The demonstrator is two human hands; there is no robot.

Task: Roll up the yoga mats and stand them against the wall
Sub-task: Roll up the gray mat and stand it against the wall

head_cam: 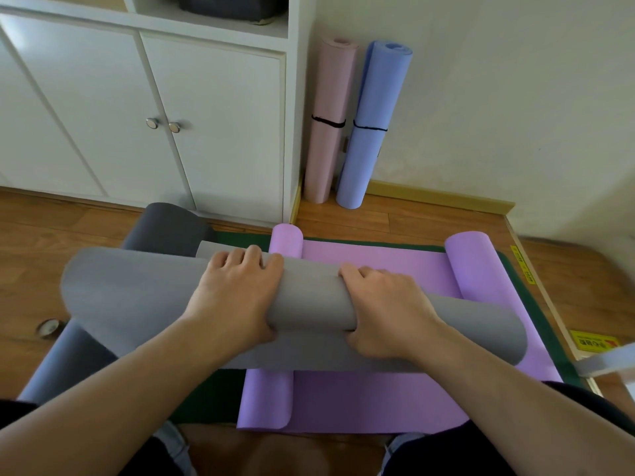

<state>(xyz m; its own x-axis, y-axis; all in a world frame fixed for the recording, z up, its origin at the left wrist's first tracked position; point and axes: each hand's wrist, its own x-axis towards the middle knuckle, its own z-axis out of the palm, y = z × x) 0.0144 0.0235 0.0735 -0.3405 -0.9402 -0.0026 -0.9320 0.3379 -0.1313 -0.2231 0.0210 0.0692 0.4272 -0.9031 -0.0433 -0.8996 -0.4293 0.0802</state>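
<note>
Both hands gripped a grey yoga mat (pixel 144 297) that lay crosswise in front of the person, partly rolled into a tube. The left hand (pixel 237 297) was curled over the roll near its middle, fingers over the far side and thumb tucked under the near edge. The right hand (pixel 385 310) clasped the same roll just beside it, fingers bent over the top and thumb underneath. The mat's loose ends flared out to the left and right of the hands.

Beneath the grey mat a purple yoga mat (pixel 378 400) lay spread on a dark green mat (pixel 508 266) on the wooden floor (pixel 395 218), its 2 side edges curled up into loose rolls. A dark grey mat (pixel 168 228) sat curled at the far left, close to the white cabinet (pixel 213 108).

In the corner between the cabinet and the wall (pixel 515 97), a pink rolled mat (pixel 330 80) and a blue rolled mat (pixel 374 97) stood upright, touching each other and leaning back, each bound with a black band. A roll of tape (pixel 48 328) lay on the floor at the left. A yellow label (pixel 594 341) showed on the floor at the right.
</note>
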